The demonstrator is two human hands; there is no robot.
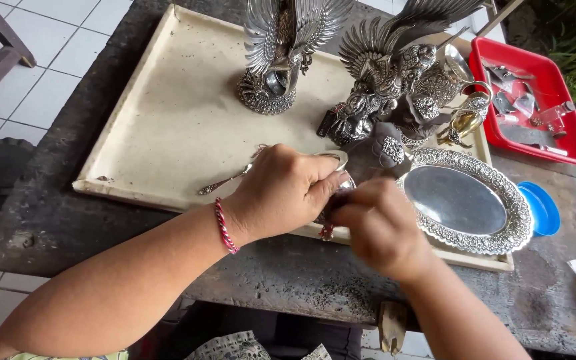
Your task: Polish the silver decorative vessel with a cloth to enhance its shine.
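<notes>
1. The left hand (281, 193), a red braided bracelet (226, 227) on its wrist, is curled with thumb and fingers closed round a small silver piece (339, 175) at the near edge of the cream tray (168, 120).
2. The right hand (378, 223) meets it from the other side, fingers bent and pinching the same small silver piece; the two hands touch. What the piece is cannot be told, since the hands cover most of it.
3. A small silver spoon (231, 179) lies on the tray just left of the left hand.
4. An oval silver dish (465, 200) with an embossed rim lies on the tray just right of the right hand.
5. A blue round lid (541, 208) sits on the dark stone table (68, 213) beyond the dish.
6. Farther back stand a winged silver bird statue (281, 53) and a cluster of ornate silver figures (395, 87).
7. At the far right corner a red plastic tray (571, 123) holds small tools.
</notes>
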